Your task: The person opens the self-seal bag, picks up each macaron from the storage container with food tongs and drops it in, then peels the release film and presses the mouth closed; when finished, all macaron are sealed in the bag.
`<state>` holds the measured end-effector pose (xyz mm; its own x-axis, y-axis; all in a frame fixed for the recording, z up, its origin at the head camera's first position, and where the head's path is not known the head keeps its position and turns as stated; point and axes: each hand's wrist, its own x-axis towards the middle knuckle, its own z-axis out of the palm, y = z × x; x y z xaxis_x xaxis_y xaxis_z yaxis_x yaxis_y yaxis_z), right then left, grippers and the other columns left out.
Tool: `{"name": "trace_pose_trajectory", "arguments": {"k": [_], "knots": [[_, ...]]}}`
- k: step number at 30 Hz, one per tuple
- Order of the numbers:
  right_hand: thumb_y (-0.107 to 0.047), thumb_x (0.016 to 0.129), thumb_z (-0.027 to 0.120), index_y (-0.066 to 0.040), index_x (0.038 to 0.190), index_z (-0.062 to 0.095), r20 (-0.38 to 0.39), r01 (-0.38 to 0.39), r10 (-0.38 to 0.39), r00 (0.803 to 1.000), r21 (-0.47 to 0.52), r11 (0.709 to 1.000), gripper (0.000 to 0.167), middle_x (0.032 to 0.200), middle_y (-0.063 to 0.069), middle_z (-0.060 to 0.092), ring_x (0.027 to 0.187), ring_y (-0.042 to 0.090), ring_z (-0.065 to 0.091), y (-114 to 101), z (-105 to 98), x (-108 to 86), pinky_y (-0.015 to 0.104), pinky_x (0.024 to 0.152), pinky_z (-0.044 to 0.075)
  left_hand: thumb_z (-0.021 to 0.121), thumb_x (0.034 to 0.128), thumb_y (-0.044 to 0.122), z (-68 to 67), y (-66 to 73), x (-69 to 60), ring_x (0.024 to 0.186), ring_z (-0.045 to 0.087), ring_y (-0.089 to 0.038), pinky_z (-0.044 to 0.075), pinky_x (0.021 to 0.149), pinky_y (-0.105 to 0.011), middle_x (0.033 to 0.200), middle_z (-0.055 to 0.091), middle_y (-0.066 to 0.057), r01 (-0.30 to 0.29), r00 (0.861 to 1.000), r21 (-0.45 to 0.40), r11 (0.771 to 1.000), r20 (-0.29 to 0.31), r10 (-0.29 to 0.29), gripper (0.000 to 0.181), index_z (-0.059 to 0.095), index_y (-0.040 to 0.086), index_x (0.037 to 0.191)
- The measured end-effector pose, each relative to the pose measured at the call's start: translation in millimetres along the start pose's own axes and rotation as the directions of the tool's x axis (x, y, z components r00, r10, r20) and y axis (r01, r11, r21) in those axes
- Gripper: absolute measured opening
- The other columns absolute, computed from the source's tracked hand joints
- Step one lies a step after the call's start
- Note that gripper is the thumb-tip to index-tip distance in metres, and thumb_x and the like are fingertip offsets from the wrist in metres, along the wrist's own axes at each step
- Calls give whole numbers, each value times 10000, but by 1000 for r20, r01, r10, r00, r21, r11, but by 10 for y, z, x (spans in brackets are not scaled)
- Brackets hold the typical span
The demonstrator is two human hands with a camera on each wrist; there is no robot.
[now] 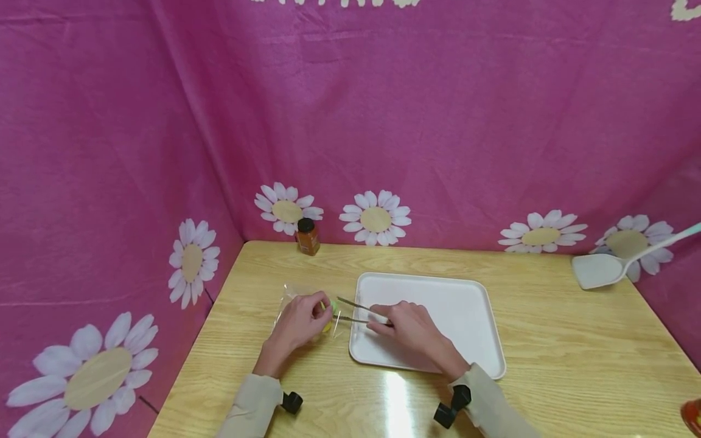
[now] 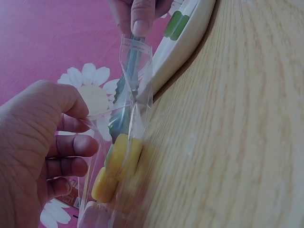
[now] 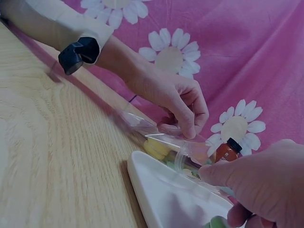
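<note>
Slanting inward from beige sleeves (image 1: 251,403), my forearms bring my hands close together over the wooden desk (image 1: 537,340), a black wrist camera (image 1: 292,402) below the left cuff. My left hand (image 1: 298,317) bends over a clear bag (image 2: 148,90), fingers curled in, tips pinching its film near the mouth. My right hand (image 1: 408,325) lies palm-down above the white tray (image 1: 451,304), gripping metal tongs (image 2: 134,59) whose arms stand apart, their far ends inside the bag beside yellow pieces (image 2: 126,154); I cannot tell whether they clasp one. The bag rests on the desk, just left of the tray, which holds a green piece (image 2: 176,25). Beyond stand a black-capped bottle (image 1: 308,238) and a flowered pink cloth (image 1: 438,121).
</note>
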<state>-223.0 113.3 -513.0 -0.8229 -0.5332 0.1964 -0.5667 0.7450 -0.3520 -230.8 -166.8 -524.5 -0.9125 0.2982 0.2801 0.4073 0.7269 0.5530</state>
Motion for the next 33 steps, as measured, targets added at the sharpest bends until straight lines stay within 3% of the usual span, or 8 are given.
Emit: {"name": "trace_pose_trajectory", "arguments": {"k": [13, 20, 24, 27, 30, 33], "knots": [[-478, 977, 686, -263, 1205, 786, 34, -2, 1, 999, 36, 999, 329, 507, -206, 228, 506, -8, 244, -6, -96, -227, 246, 443, 233, 675, 959, 233, -5, 6, 28, 559, 481, -37, 419, 563, -258, 618, 518, 161, -16, 1000, -9, 1000, -18, 16, 107, 654, 251, 856], [-458, 993, 673, -230, 1212, 786, 34, 41, -45, 998, 99, 994, 336, 578, -205, 491, 503, -25, 338, -49, -132, -313, 239, 466, 307, 668, 948, 243, -22, 11, -1, 564, 488, -48, 417, 562, -262, 621, 516, 158, 14, 1000, 3, 1000, 2, -14, 121, 636, 275, 836], [-445, 995, 673, -231, 1221, 782, 44, 48, -54, 998, 116, 992, 330, 611, -201, 550, 532, -18, 407, -49, -153, -350, 241, 509, 364, 675, 937, 238, -29, 21, -5, 569, 490, -46, 418, 557, -261, 629, 519, 158, 11, 1000, 9, 1000, -7, -11, 131, 630, 282, 822], [-450, 999, 666, -229, 1219, 781, 54, 47, -55, 997, 138, 989, 332, 601, -224, 515, 545, -17, 417, -32, -166, -400, 236, 515, 365, 677, 925, 226, -27, 30, -4, 569, 489, -40, 417, 556, -260, 625, 517, 160, 0, 1000, 6, 1000, -7, 0, 139, 628, 282, 808], [-461, 1008, 656, -262, 1106, 775, 48, 56, -64, 997, 150, 987, 251, 580, -253, 384, 543, -37, 368, -3, -181, -465, 218, 500, 314, 676, 920, 222, -22, 37, -3, 570, 491, -35, 415, 560, -259, 618, 518, 162, -9, 1000, 3, 1000, -4, 9, 142, 630, 280, 799], [-465, 1000, 672, -271, 1089, 757, 32, 44, -50, 998, 171, 984, 230, 562, -238, 269, 528, -49, 295, 46, -208, -549, 207, 489, 253, 673, 921, 225, -16, 42, 1, 570, 493, -35, 414, 561, -260, 619, 520, 162, -8, 1000, 3, 1000, -1, 8, 138, 633, 277, 800]]}}
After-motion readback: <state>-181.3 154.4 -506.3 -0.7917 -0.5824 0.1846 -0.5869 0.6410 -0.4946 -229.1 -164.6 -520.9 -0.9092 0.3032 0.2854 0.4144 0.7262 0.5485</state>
